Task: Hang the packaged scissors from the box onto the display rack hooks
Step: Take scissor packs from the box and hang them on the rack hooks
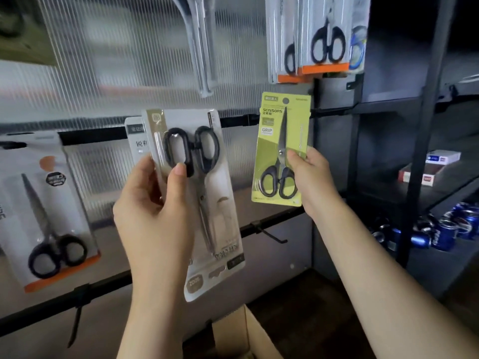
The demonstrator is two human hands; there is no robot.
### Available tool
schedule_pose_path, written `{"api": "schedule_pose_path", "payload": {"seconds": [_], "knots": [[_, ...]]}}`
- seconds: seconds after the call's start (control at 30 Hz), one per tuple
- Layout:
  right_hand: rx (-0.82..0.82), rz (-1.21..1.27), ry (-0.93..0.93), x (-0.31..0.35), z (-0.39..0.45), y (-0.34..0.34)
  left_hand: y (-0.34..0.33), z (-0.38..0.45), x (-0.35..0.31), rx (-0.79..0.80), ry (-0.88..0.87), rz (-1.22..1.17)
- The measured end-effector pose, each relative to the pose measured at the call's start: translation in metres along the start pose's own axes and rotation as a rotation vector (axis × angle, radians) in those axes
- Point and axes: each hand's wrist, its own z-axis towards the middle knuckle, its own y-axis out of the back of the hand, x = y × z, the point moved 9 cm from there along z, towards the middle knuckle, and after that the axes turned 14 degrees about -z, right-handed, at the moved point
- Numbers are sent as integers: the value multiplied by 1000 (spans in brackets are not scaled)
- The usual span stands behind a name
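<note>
Two packs are held up before the black display rack rail: the left hand pinches a white-and-beige carded blister pack of black-handled scissors, upside down, at nine o'clock; the right hand grips a lime-green carded pack of small black-handled scissors, upright, at three o'clock, above an open cardboard box

Two bare forearms, no sleeves in view, no watch/rings/bracelets. Left hand: short, plain nails, no polish; thumbnail shows clearly. Right hand: fingers slim, nails trimmed short too. No gloves. Rest of person out of frame.
</note>
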Motion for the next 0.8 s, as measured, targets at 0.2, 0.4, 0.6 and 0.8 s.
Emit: {"api": "schedule_pose_path", "payload": {"seconds": [0.2, 0.4, 0.6, 0.8], "knots": [[69, 46, -38, -3, 7, -3, -4, -2, -4, 17, -7, -5], [158, 68, -93, -20, -1, -1, -10, -4, -4, 98, -35, 24], [192, 50, -150, -27, 8, -19, -10, -4, 6, 81, -15, 4], [199, 83, -174, -36, 23, -46, 2, 5, 6, 45, -8, 35]]}}
